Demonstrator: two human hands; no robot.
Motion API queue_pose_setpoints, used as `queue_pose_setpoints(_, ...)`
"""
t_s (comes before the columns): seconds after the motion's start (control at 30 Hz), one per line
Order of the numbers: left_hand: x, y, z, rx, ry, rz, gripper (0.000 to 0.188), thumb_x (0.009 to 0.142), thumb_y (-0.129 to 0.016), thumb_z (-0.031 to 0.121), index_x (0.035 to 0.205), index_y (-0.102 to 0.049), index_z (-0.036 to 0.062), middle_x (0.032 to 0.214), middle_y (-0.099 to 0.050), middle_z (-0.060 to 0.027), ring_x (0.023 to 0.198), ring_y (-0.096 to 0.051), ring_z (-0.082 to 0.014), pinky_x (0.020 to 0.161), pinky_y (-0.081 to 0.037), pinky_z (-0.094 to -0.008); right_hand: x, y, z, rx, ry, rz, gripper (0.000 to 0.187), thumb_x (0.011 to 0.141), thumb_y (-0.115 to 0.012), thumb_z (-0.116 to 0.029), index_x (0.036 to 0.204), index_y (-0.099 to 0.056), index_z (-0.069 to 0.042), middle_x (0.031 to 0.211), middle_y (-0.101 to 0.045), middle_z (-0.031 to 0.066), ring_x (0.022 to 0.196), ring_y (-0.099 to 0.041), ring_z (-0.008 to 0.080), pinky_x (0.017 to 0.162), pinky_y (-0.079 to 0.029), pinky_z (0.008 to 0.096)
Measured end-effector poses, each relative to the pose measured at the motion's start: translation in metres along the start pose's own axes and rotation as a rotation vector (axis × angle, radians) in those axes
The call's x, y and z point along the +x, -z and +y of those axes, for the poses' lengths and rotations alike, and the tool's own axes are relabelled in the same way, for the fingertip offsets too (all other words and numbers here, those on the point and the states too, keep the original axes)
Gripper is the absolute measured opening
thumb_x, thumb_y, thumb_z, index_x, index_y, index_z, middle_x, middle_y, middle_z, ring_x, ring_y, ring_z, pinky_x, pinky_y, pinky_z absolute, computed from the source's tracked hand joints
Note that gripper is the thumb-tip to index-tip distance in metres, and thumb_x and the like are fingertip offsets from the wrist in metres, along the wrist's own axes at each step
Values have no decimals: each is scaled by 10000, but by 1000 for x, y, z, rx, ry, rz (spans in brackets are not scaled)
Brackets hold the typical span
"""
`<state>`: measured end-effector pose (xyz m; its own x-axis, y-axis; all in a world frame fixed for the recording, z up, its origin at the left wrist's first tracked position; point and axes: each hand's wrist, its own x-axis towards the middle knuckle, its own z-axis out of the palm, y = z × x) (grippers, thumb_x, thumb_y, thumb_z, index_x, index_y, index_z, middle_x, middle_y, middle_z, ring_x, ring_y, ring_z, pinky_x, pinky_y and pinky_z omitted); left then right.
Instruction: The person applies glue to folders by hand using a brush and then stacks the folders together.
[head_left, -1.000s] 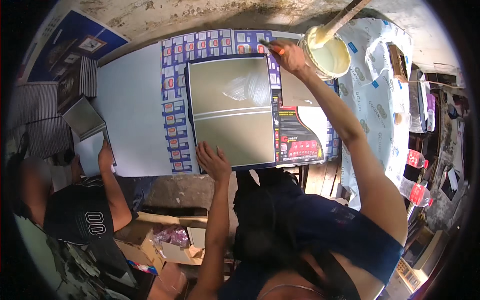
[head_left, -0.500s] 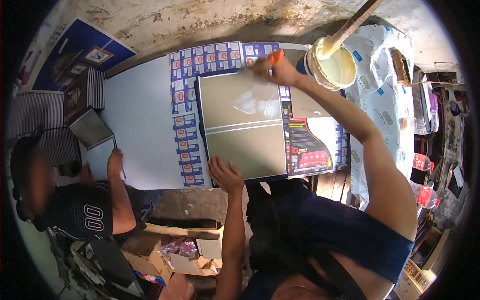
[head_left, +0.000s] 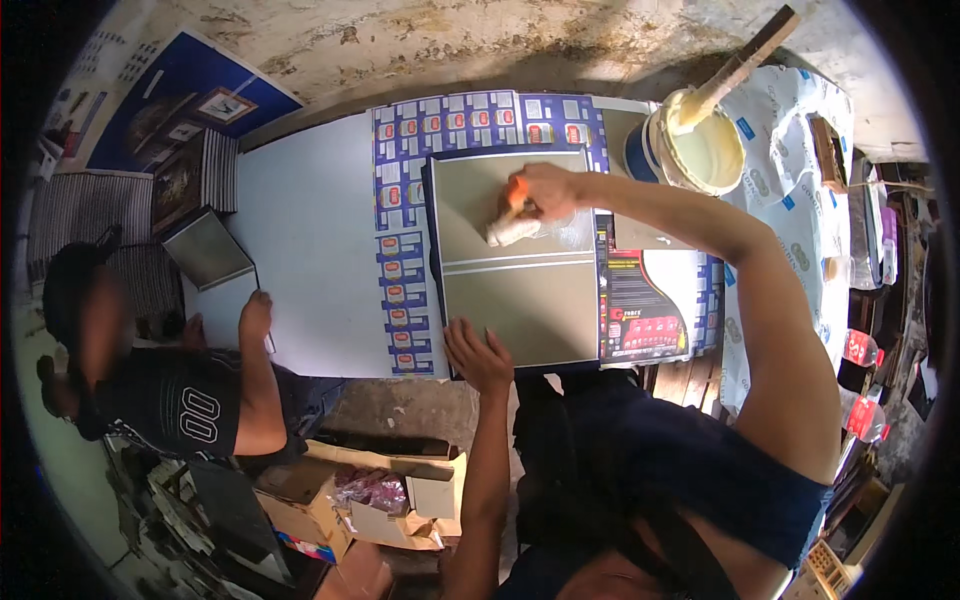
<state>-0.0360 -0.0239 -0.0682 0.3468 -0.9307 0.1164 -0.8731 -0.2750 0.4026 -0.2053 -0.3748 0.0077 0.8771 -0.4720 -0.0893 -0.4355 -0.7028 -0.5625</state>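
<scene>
My right hand grips a brush with an orange handle, its pale bristles pressed on the upper half of a grey-brown board. A wet, shiny smear lies on the board beside the bristles. Two white strips cross the board's middle, and a dark blue cover sheet shows along its left and bottom edges. Flat on the board's lower left corner rests my left hand, fingers spread, holding nothing.
A bucket of cream paste with a wooden stick stands back right, beside plastic sheeting. Printed sheets lie under the board. At left, another person's hand is by a small framed panel. Open cartons sit below.
My right hand has brought the brush from the board's upper edge down and toward me, onto its upper half. My left hand stays on the lower left corner. The whole view has shifted slightly.
</scene>
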Motion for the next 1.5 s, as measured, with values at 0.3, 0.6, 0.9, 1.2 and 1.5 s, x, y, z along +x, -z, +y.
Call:
queue_pose_setpoints(0.3, 0, 3, 1, 33, 11, -24, 509, 1003, -423, 330, 1381, -431, -12, 1451, -405, -204, 1381, -337, -410, 1110, -252, -562, 47, 5, 9, 20, 26, 130, 314, 827, -668, -366, 825, -659, -53, 769, -671, 185, 763, -664, 361, 685, -521, 445)
queue_pose_setpoints(0.6, 1, 6, 0, 44, -12, 11, 502, 999, -434, 317, 1370, -446, -20, 1441, -426, -197, 1373, -365, -389, 1112, -266, -541, 95, 14, 10, -250, 100, 545, 259, 815, -666, -330, 798, -680, -72, 759, -673, 177, 694, -657, 363, 608, -518, 476)
queue_pose_setpoints(0.9, 1, 7, -4, 15, 6, 22, 497, 990, -447, 312, 1367, -452, -13, 1442, -429, -192, 1366, -376, -377, 1105, -274, -547, 100, -8, -43, -237, 63, 87, 209, 823, -674, -239, 1026, -695, -189, 901, -676, 98, 850, -660, 270, 796, -508, 434)
queue_pose_setpoints(1.2, 0, 6, -4, 11, 22, 18, 510, 999, -424, 337, 1375, -441, -8, 1457, -416, -168, 1385, -350, -367, 1108, -267, -558, 89, -42, -55, -50, 269, -60, 188, 793, -684, -271, 913, -673, -126, 883, -674, 146, 863, -654, 355, 821, -510, 439)
queue_pose_setpoints(1.5, -5, 0, -11, -216, 14, 214, 509, 975, -440, 325, 1318, -445, -51, 1312, -485, -231, 1228, -455, -411, 1058, -319, -542, 15, -35, -133, -374, 267, -224, 318, 724, -631, -143, 1039, -668, -179, 973, -645, 44, 962, -608, 244, 816, -471, 382)
